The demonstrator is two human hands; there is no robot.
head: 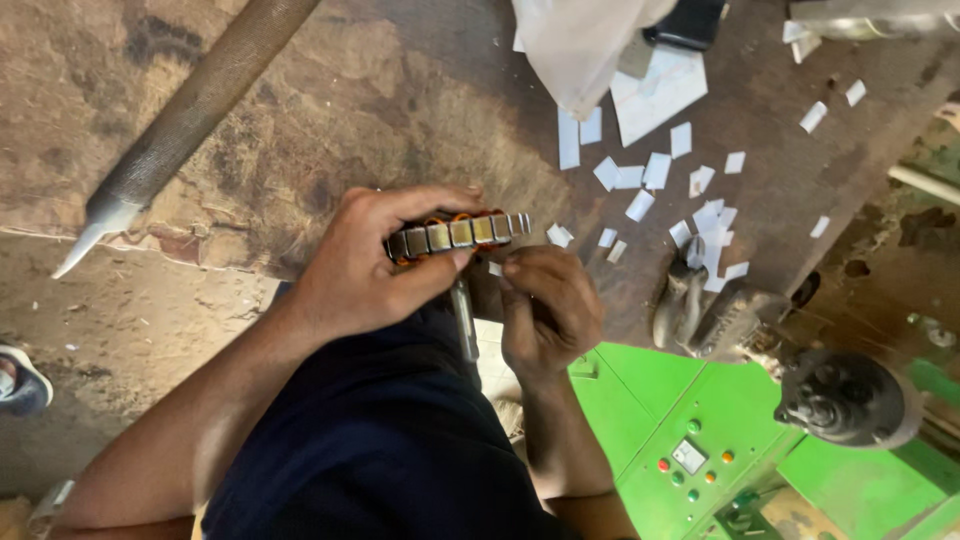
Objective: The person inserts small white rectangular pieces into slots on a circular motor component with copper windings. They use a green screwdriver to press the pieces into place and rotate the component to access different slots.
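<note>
As seen from the head camera, the left hand (pixel 355 275) closes its grip around a slotted motor armature (pixel 458 233) with copper windings, held level just above the worn tabletop (pixel 400 90). The right hand (pixel 548 305) pinches a small white paper slip (pixel 495 268) against the armature's underside. More white paper slips (pixel 655 170) lie scattered nearby; a round file (pixel 190 110) rests at upper left, and a green machine (pixel 700 440) stands below.

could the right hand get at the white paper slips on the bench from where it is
Probably yes. The right hand sits at the slotted metal core that the left hand grips, and the nearest white paper slips lie just beside it on the bench, with nothing between.
</note>
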